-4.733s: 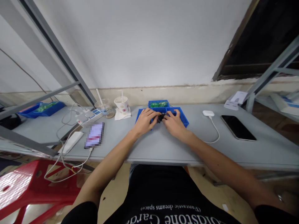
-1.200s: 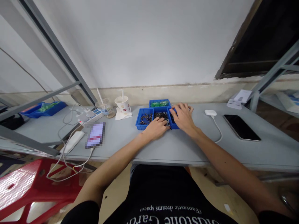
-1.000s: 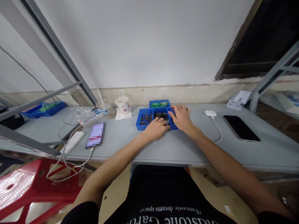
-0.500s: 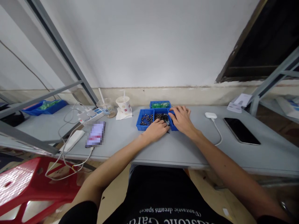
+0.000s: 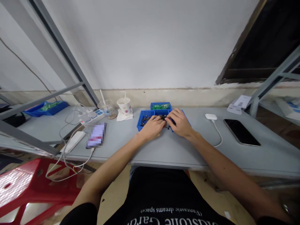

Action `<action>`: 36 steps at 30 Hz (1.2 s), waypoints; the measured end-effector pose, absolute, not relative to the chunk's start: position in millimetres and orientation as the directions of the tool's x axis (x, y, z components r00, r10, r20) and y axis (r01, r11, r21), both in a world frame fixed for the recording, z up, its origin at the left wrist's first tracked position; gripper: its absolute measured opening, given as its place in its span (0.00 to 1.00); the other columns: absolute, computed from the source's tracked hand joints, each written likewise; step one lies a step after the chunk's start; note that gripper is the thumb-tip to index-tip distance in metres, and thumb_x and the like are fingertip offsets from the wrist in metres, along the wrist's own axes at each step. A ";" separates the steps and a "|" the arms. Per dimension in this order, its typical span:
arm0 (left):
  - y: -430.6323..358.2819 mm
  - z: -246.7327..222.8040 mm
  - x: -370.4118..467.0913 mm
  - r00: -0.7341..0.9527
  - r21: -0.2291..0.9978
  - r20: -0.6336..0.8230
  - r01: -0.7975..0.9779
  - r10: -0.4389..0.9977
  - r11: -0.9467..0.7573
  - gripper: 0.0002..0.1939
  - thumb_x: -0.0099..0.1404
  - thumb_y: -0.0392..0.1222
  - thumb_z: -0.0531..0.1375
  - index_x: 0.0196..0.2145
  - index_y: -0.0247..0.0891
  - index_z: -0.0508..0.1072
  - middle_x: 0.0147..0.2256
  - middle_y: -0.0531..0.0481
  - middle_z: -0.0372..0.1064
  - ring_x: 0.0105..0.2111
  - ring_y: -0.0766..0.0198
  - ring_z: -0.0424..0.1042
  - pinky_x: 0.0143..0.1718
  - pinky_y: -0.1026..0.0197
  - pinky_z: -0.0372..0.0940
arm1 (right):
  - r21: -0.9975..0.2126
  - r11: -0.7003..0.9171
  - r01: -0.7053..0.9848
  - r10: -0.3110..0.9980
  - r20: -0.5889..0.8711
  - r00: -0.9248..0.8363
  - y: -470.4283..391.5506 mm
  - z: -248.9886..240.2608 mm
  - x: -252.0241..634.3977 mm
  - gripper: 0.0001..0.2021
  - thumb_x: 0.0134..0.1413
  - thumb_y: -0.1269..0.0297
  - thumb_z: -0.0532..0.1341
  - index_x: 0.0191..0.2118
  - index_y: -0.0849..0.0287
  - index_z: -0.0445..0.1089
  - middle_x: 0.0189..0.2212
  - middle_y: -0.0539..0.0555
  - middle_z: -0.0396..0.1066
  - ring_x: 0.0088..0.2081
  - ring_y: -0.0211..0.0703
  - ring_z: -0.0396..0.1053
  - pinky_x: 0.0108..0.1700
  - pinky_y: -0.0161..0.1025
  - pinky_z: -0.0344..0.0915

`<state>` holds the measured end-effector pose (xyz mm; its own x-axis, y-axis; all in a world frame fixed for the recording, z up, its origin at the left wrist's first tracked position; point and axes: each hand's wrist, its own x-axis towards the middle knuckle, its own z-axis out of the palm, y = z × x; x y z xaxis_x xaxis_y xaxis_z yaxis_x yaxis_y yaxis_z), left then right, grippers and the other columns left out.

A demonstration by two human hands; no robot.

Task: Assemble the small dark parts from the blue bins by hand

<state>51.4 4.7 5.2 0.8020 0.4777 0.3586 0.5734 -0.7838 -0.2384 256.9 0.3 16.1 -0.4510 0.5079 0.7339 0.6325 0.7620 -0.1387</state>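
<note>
Both hands meet over the front of a blue divided tray [image 5: 140, 120] in the head view. My left hand [image 5: 153, 127] is closed, its fingers curled inward at the middle of the tray. My right hand [image 5: 179, 122] is closed too, thumb and fingertips pinched close to the left fingertips. Something small and black shows between them, too small to name. Small dark metallic parts [image 5: 145, 119] lie in the left compartment. The middle and right compartments are largely covered by the hands. Behind stands a small blue bin [image 5: 160, 103] with green pieces [image 5: 161, 106].
To the left are a paper cup [image 5: 124, 107] on a napkin, a clear plastic cup [image 5: 109, 110], a power strip [image 5: 92, 117] with cables and a blurred phone [image 5: 96, 135]. On the right lie a white earphone case [image 5: 211, 117] on a cable and a black phone [image 5: 242, 132].
My right hand has come off the right compartment, moving left and slightly down toward my left hand. My left hand has shifted slightly left and its fingers have curled. The fingertips now nearly meet.
</note>
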 end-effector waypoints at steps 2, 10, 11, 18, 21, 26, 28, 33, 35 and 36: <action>6.6 8.1 48.2 0.750 -0.186 0.419 0.623 0.513 -0.759 0.08 0.74 0.34 0.52 0.45 0.36 0.71 0.40 0.43 0.74 0.46 0.52 0.69 0.54 0.51 0.59 | -0.115 0.775 0.622 0.495 0.722 -0.483 -1.8 16.2 255.3 0.10 0.71 0.62 0.56 0.37 0.56 0.70 0.36 0.56 0.73 0.42 0.51 0.64 0.48 0.50 0.61; 8.6 14.0 42.3 0.628 0.025 0.509 0.672 0.588 -0.740 0.10 0.78 0.38 0.48 0.44 0.39 0.68 0.39 0.46 0.75 0.43 0.54 0.70 0.56 0.49 0.59 | -0.114 0.787 0.606 0.489 0.715 -0.500 0.0 11.1 253.0 0.10 0.72 0.63 0.56 0.39 0.57 0.73 0.37 0.56 0.77 0.43 0.51 0.67 0.46 0.49 0.59; 8.7 14.1 42.0 0.627 0.038 0.509 0.668 0.589 -0.743 0.09 0.78 0.38 0.48 0.44 0.39 0.68 0.39 0.46 0.75 0.43 0.55 0.70 0.55 0.50 0.59 | -0.114 0.787 0.606 0.487 0.718 -0.497 0.5 10.8 253.0 0.10 0.72 0.63 0.56 0.39 0.56 0.73 0.37 0.56 0.78 0.42 0.51 0.67 0.46 0.49 0.59; 5.4 16.6 42.9 0.634 0.069 0.550 0.615 0.544 -0.786 0.08 0.77 0.40 0.52 0.42 0.39 0.70 0.37 0.48 0.76 0.40 0.58 0.70 0.53 0.52 0.60 | -0.114 0.754 0.647 0.508 0.725 -0.465 1.2 9.8 253.1 0.13 0.73 0.61 0.54 0.37 0.56 0.73 0.34 0.54 0.77 0.39 0.49 0.67 0.45 0.48 0.58; 3.9 16.7 43.6 0.628 0.071 0.575 0.601 0.525 -0.796 0.07 0.75 0.41 0.54 0.42 0.39 0.71 0.34 0.49 0.74 0.39 0.58 0.70 0.53 0.53 0.60 | -0.149 0.747 0.648 0.529 0.723 -0.444 -1.0 10.5 251.2 0.15 0.74 0.60 0.53 0.36 0.55 0.73 0.34 0.55 0.77 0.39 0.49 0.67 0.45 0.48 0.58; 5.1 15.0 43.7 0.579 0.115 0.626 0.594 0.522 -0.796 0.04 0.72 0.40 0.57 0.40 0.39 0.71 0.32 0.52 0.73 0.37 0.61 0.71 0.53 0.54 0.61 | -0.214 0.769 0.603 0.533 0.736 -0.418 -6.2 12.9 247.0 0.15 0.74 0.56 0.53 0.39 0.55 0.73 0.36 0.56 0.77 0.40 0.49 0.68 0.47 0.49 0.60; 6.1 14.7 43.3 0.550 0.154 0.644 0.588 0.532 -0.794 0.03 0.71 0.39 0.57 0.38 0.39 0.69 0.32 0.52 0.72 0.36 0.62 0.71 0.51 0.55 0.62 | -0.233 0.763 0.603 0.540 0.742 -0.396 -7.0 13.4 246.4 0.14 0.74 0.56 0.53 0.41 0.55 0.73 0.39 0.56 0.78 0.42 0.50 0.69 0.48 0.49 0.60; 7.5 14.2 40.9 0.531 0.212 0.656 0.553 0.537 -0.806 0.02 0.70 0.39 0.56 0.37 0.40 0.67 0.35 0.50 0.74 0.39 0.60 0.72 0.52 0.54 0.64 | -0.203 0.769 0.606 0.533 0.727 -0.433 -5.2 10.7 246.6 0.12 0.73 0.62 0.53 0.42 0.56 0.73 0.42 0.57 0.77 0.44 0.51 0.69 0.48 0.49 0.61; 7.9 13.4 39.7 0.540 0.217 0.654 0.536 0.530 -0.815 0.04 0.72 0.40 0.56 0.38 0.40 0.68 0.36 0.50 0.74 0.40 0.59 0.72 0.53 0.54 0.65 | -0.190 0.778 0.599 0.524 0.723 -0.451 -4.1 9.1 246.8 0.10 0.72 0.62 0.55 0.43 0.56 0.73 0.43 0.57 0.78 0.45 0.51 0.70 0.49 0.49 0.61; 8.1 13.0 39.2 0.542 0.221 0.654 0.532 0.528 -0.818 0.05 0.73 0.41 0.55 0.38 0.40 0.68 0.36 0.49 0.74 0.41 0.59 0.72 0.53 0.54 0.65 | -0.189 0.778 0.599 0.525 0.720 -0.454 -3.7 8.7 246.9 0.10 0.72 0.62 0.55 0.43 0.56 0.73 0.43 0.57 0.78 0.45 0.51 0.70 0.49 0.50 0.61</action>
<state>39.2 8.1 13.0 0.5416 0.5284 0.6538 0.5316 -0.8178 0.2206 246.9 -3.7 8.7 -0.4540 0.5246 0.7202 0.5987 0.7782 -0.1894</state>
